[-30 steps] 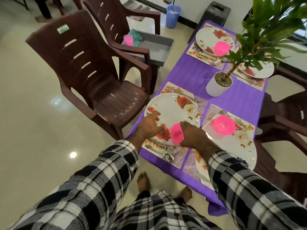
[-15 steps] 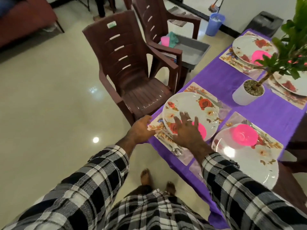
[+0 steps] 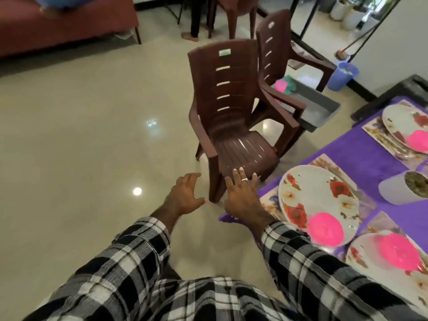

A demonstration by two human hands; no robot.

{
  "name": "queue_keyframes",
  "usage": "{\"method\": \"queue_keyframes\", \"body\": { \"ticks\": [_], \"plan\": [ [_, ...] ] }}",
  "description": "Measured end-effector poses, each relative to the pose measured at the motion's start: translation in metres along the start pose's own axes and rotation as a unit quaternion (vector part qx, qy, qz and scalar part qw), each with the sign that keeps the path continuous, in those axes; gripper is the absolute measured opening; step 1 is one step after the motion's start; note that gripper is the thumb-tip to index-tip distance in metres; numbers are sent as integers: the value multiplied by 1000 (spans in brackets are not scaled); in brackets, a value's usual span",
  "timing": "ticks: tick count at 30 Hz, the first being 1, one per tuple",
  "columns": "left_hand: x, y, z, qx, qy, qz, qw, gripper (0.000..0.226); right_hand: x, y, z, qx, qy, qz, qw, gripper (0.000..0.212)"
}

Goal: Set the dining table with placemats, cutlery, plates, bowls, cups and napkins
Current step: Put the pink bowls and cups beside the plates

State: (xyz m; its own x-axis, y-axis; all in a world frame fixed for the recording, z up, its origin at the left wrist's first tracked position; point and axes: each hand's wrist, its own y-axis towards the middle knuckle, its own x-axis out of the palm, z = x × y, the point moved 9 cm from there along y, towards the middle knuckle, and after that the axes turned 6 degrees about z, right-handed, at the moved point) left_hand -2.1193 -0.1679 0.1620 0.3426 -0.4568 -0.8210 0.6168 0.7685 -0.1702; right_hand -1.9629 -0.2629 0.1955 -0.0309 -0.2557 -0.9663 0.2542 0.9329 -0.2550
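Note:
At the near corner of the purple-clothed table (image 3: 361,156), a pink bowl (image 3: 325,228) sits on a white floral plate (image 3: 317,195), which lies on a floral placemat (image 3: 268,205). Two more plates each carry a pink bowl, one at the lower right (image 3: 397,252) and one at the far right (image 3: 419,141). My right hand (image 3: 242,199) hovers off the table's corner with fingers spread and holds nothing. My left hand (image 3: 185,195) hangs over the floor, fingers loosely spread, empty. Both are left of the plate and apart from it.
A brown plastic chair (image 3: 229,117) stands just ahead of my hands. Behind it a second chair (image 3: 278,54) holds a grey tray (image 3: 317,107) with pink and green cloths (image 3: 283,85). A white plant pot (image 3: 403,187) stands on the table. A blue bin (image 3: 342,75) stands by the wall.
My right hand has let go of the pink bowl on the near plate and drawn back left off the table. My left hand left the placemat. The view has swung left toward the chairs.

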Motion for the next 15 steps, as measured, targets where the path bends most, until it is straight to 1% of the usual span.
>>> {"method": "queue_keyframes", "body": {
  "ticks": [2,4,8,12,15],
  "plan": [
    [-24,15,-39,2,8,2,1000,99,-2,32,-33,5,0,-3,1000,78],
    [-49,25,-75,-7,13,-2,1000,101,-1,56,-59,20,-4,-23,1000,77],
    [-102,46,-143,-24,15,-23,999,103,-17,109,-112,40,25,-9,999,78],
    [-137,83,-188,-38,13,-30,999,103,-25,160,-141,38,26,-35,998,89],
    [-149,120,-205,-33,14,-34,999,99,-33,203,-151,40,20,-38,998,93]
  ]
}}
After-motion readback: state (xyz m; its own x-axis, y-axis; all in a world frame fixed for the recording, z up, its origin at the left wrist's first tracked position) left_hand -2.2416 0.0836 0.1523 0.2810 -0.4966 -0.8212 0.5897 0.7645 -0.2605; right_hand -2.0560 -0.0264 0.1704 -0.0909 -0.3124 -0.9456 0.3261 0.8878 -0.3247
